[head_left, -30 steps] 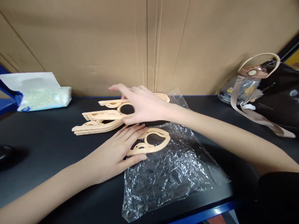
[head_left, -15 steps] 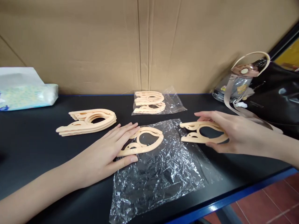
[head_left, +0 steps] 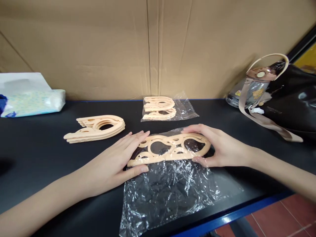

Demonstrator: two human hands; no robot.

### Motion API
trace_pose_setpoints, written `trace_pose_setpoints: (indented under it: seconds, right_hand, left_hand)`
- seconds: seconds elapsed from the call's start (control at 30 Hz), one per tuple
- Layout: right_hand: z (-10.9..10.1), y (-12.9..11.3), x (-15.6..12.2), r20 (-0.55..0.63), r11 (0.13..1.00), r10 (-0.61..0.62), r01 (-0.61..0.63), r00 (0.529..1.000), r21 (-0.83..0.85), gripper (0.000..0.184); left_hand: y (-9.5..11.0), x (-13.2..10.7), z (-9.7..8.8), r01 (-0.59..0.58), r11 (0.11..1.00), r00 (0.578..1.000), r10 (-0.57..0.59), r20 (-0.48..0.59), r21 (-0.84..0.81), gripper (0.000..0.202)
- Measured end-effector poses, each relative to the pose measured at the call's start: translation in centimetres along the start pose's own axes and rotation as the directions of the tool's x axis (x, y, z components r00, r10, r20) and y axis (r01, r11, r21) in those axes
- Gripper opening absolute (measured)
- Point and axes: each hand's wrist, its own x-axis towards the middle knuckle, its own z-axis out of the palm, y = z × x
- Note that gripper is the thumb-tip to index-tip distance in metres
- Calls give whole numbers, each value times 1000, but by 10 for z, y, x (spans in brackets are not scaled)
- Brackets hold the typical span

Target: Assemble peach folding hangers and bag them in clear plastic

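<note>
- The right folding hanger (head_left: pixel 186 154) is lying end to end with the left folding hanger (head_left: pixel 158 158), both resting within the outline of the clear plastic bag (head_left: pixel 170 194); whether the film is covering the right one is hard to tell.
- The right hand (head_left: pixel 223 148) is holding the right hanger's rounded end between thumb and fingers.
- The left hand (head_left: pixel 120 161) is spreading wide over the left hanger's open end, thumb on the near side, fingers on the far side.
- Change: half a second ago the right hanger was hanging back at the bag's right; now it is meeting its neighbour, so two hangers are forming one row.
- A loose hanger stack (head_left: pixel 95 133) is lying beyond the left hand.
- Farther back, a bagged hanger set (head_left: pixel 158 107) is resting near the cardboard (head_left: pixel 98 49).
- At the margins, a tissue pack (head_left: pixel 34 102) is lying left; a strapped bottle (head_left: pixel 259 87) is standing right.
</note>
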Motion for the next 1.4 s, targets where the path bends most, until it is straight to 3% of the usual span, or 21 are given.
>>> trace_pose_setpoints:
  seconds: [0.2, 0.37, 0.43, 0.73, 1.07, 1.2, 1.4]
  right_hand:
    - [19, -3, 13, -2, 992, -126, 126, 992, 8, 63]
    - [4, -3, 6, 72, 992, -22, 31, 997, -123, 79]
    - [-1, -1, 1, 86, 992, 24, -13, 996, -125, 74]
    - [21, -10, 18, -70, 987, 90, -79, 993, 142, 60]
    - [34, -6, 24, -64, 906, 61, -28, 996, 423, 54]
    - [37, -4, 22, -116, 875, 70, -5, 991, 484, 55]
    - [35, 0, 19, -70, 851, 73, -26, 995, 524, 61]
  left_hand:
    - [-6, 1, 0, -50, 999, 999, 50, -1, 10, 76]
    - [-6, 0, -1, -38, 999, 999, 38, 26, 5, 78]
    - [-3, 0, -1, -14, 1000, 1000, 14, 12, 1, 77]
    - [-3, 3, -4, -14, 998, 1000, 14, -2, -66, 76]
    - [-1, 6, -6, -62, 996, 998, 61, -30, -58, 69]
    - [-5, 5, -14, -72, 997, 997, 73, -24, 7, 78]
    - [-12, 1, -28, 66, 997, 998, -67, 8, 42, 87]
